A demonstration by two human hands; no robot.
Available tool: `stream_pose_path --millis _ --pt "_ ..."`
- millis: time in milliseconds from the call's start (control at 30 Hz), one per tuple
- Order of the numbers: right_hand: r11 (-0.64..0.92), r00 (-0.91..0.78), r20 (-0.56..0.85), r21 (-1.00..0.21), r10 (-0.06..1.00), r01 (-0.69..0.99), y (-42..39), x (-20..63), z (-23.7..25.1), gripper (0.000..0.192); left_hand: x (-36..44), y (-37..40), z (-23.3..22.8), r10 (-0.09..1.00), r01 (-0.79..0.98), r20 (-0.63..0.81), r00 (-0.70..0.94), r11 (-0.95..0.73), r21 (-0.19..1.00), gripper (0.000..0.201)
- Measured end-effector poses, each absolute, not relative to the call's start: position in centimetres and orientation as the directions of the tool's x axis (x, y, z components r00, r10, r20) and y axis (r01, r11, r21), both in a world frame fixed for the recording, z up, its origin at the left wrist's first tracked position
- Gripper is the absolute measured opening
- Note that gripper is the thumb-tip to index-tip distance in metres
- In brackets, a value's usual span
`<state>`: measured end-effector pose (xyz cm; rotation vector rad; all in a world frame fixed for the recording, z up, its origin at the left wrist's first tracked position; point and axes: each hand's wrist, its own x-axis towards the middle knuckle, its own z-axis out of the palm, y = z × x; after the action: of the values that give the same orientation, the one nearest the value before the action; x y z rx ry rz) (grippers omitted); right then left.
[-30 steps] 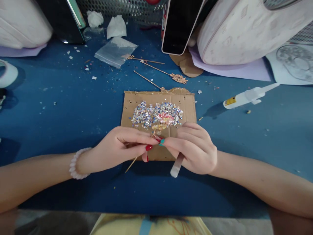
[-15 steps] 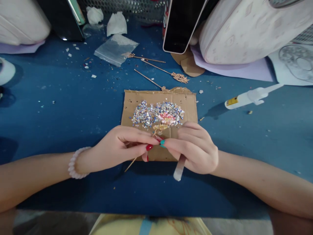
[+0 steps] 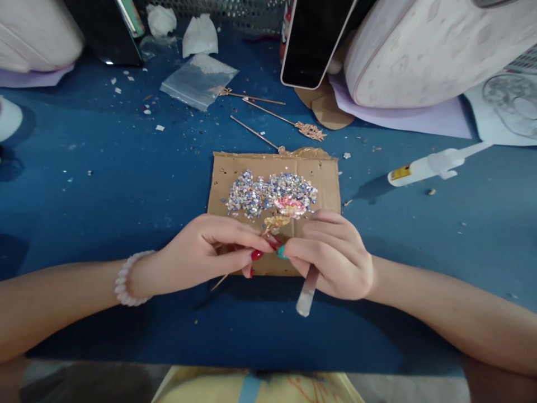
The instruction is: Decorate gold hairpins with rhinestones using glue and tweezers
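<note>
Two hands are closed on one slim gold hairpin [image 3: 268, 228] over a cardboard sheet [image 3: 323, 173].
The pin is pinched by the left hand [image 3: 201, 254] at its stem; a translucent stick [image 3: 306, 294] is gripped in the right hand [image 3: 335, 254], whose fingertips meet the left's. Decorating of the pin's head appears to be in hand; fine, steady placement is judged needed next. Its long axis runs diagonally, ornamented head up-right toward the sequin pile [image 3: 260, 193], tail down-left.
</note>
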<state>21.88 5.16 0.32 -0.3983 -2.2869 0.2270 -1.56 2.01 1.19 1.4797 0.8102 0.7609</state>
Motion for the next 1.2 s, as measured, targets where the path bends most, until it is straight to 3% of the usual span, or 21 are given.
stream_pose_path --millis 400,567,767,1000,1100,1200 --pt "0.936 -0.644 0.683 -0.304 0.343 0.176 5.4 22.1 0.3 0.013 -1.5 2.0 1.4 0.855 0.03 -0.036 0.518 0.024 0.999 0.022" --pt "0.979 -0.759 0.628 -0.195 0.17 0.058 5.8 22.3 0.7 0.024 -1.7 2.1 1.6 0.885 -0.071 -0.06 0.462 0.105 0.992 0.007" --pt "0.998 -0.841 0.539 -0.054 0.042 0.016 5.6 22.2 0.5 0.04 -1.9 2.5 1.9 0.892 -0.066 -0.043 0.45 0.081 0.995 0.016" --pt "0.996 -0.823 0.564 -0.088 0.065 0.018 5.7 22.3 0.1 0.013 -1.9 2.6 2.0 0.904 -0.073 -0.03 0.425 0.068 0.995 0.018" --pt "0.993 -0.84 0.541 -0.12 0.047 -0.022 5.9 22.4 0.1 0.031 -2.1 2.6 1.8 0.898 -0.047 -0.056 0.436 0.085 0.995 0.016" --pt "0.968 -0.848 0.523 -0.247 0.093 -0.045 6.2 22.7 0.4 0.047 -2.3 2.7 1.4 0.9 -0.041 -0.057 0.432 0.083 0.996 0.008"
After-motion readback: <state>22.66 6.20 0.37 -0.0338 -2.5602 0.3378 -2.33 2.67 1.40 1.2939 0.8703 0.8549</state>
